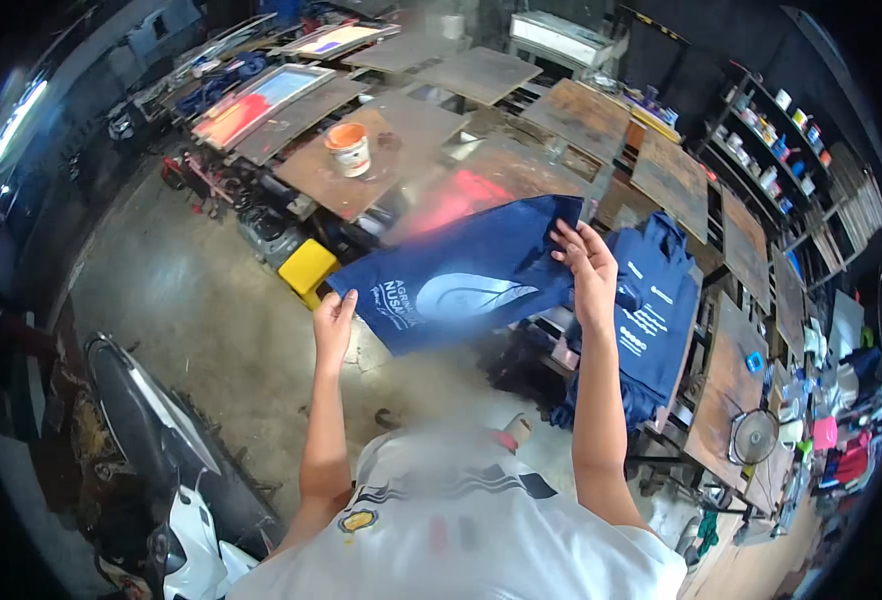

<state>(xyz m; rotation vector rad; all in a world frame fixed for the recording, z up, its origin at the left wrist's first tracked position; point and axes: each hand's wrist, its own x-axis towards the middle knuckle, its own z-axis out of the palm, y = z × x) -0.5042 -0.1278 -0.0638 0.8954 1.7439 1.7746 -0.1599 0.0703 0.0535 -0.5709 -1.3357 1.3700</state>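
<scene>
Blue fabric (466, 258), long axis up-right

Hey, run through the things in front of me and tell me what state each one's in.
Navy cloth, printed in white, held up and spread
Left hand, pinching the cloth's left end
Right hand, gripping the cloth's right end
Bucket, upright, open-topped, on a board
Navy garments, printed, piled at the right
Motorbike, parked at the left

Navy cloth (471, 255) with pale print (461, 297); white, dark-striped shirt (541, 545); orange-and-white bucket (351, 157)
</scene>
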